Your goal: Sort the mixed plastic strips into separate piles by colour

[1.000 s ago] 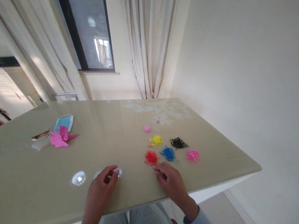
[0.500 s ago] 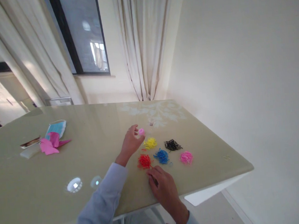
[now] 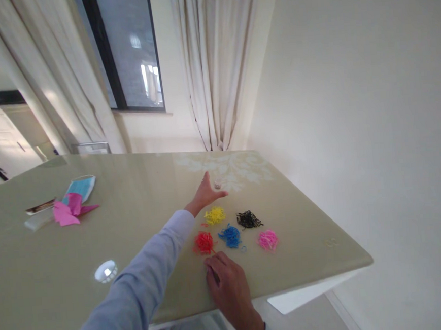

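My left hand (image 3: 206, 190) stretches over the far part of the table, thumb and fingers spread apart. Between them, at the open side of the hand, is a small clear object (image 3: 217, 184); whether I touch it cannot be told. My right hand (image 3: 229, 278) rests near the front edge with its fingers pinched together, and what they may hold is hidden. Just beyond its fingertips lies a heap of red small bands (image 3: 204, 242). Close by are heaps of blue bands (image 3: 230, 236), yellow bands (image 3: 214, 216), black bands (image 3: 249, 219) and pink bands (image 3: 268, 240).
On the left of the table (image 3: 142, 191) lie a blue face mask (image 3: 82, 187), crumpled pink paper (image 3: 67, 212), a clear packet (image 3: 39, 220) and a dark narrow strip (image 3: 40, 207). A wall (image 3: 352, 98) stands on the right, curtains (image 3: 213, 74) behind.
My left hand has reached farther away and spread around the small clear object. The pink ring seen by its fingers is out of sight. The right hand stays pinched by the red bands.
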The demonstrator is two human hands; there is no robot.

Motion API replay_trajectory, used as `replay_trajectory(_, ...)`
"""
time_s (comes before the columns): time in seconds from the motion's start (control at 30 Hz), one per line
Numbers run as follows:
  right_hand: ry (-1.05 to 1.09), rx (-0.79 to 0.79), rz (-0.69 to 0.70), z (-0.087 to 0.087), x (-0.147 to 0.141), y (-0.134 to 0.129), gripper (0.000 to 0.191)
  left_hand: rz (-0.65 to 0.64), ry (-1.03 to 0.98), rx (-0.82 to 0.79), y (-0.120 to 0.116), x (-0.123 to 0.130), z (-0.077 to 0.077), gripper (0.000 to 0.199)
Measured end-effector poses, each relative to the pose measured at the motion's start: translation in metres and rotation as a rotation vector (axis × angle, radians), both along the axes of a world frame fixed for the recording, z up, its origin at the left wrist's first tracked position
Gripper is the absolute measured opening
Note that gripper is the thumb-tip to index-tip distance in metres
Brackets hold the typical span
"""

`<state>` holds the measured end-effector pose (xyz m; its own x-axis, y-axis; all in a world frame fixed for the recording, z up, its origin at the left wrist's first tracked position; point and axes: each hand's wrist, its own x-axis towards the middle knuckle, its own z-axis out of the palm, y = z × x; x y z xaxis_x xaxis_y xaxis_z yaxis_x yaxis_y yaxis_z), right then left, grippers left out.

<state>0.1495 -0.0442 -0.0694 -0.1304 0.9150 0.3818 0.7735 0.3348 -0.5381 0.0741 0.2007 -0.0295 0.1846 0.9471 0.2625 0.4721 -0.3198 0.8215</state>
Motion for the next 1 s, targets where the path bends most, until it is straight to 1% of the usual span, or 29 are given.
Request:
replay_trajectory(0.1,0.006,-0.011,0.000,0.001,-0.002,0.000,0.024,-0.005,-0.006,-0.037,0.008,0.000,-0.006,0.115)
replay_trajectory(0.27,-0.006,-0.005,0.000,0.000,-0.002,-0.001,0.024,0.017,0.041,0.000,0.010,0.000,-0.010,0.082)
replay_trajectory(0.37,-0.009,0.008,-0.004,-0.001,0.000,-0.001,0.023,0.026,0.062,0.045,0.006,0.003,-0.006,0.067)
replay_trajectory(0.5,0.002,0.007,-0.008,-0.003,0.000,-0.001,0.023,0.011,0.091,0.117,-0.005,0.003,0.004,0.045)
replay_trajectory(0.57,0.008,0.004,-0.002,-0.003,0.000,-0.001,0.023,0.006,0.095,0.155,-0.015,0.000,0.009,0.041)
replay_trajectory(0.63,0.010,0.013,0.006,-0.003,0.001,-0.001,0.023,0.002,0.092,0.232,-0.029,-0.008,0.014,0.043)
replay_trajectory(0.7,0.018,0.034,0.017,-0.003,0.002,-0.001,0.023,-0.016,0.091,0.344,-0.047,-0.020,0.017,0.046)
replay_trajectory(0.77,0.028,0.050,0.033,-0.003,0.003,0.000,0.023,-0.054,0.098,0.419,-0.068,-0.036,0.018,0.048)
replay_trajectory(0.87,0.037,0.059,0.051,-0.003,0.005,0.000,0.023,-0.081,0.147,0.448,-0.099,-0.066,0.014,0.050)
replay_trajectory(1.0,0.080,0.068,0.053,-0.002,0.006,0.000,0.023,-0.063,0.264,0.457,-0.134,-0.109,0.001,0.050)
